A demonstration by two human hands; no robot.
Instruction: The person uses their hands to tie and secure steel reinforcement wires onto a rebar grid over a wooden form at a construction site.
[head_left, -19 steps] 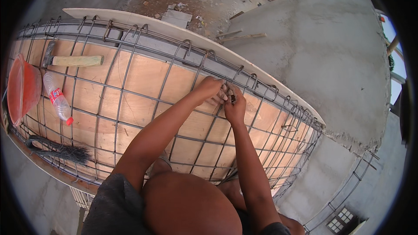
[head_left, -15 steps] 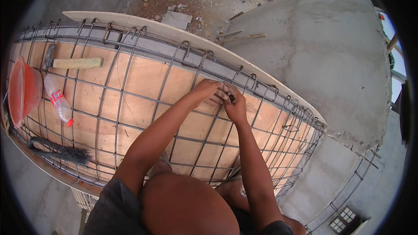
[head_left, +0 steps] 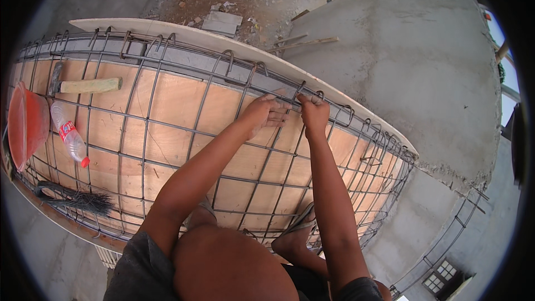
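My left hand is at the far side of the rebar grid, with its fingers stretched out and apart and nothing visible in them. Just right of it, my right hand is closed in a pinch at the far edge bars, next to a hooked bar end. Whatever sits between its fingers is too small or hidden to make out. Beneath the grid lie plywood panels. My sandalled foot rests on the grid below my right forearm.
On the grid at left lie a hammer with a wooden handle, an orange-red plastic basin, a clear bottle with a red cap, and a bundle of dark tie wire. A raised board edges the far side. Concrete walls stand right.
My hands have come apart. The right moved right and away to the far edge bars; the left opened its fingers. The view has shifted slightly.
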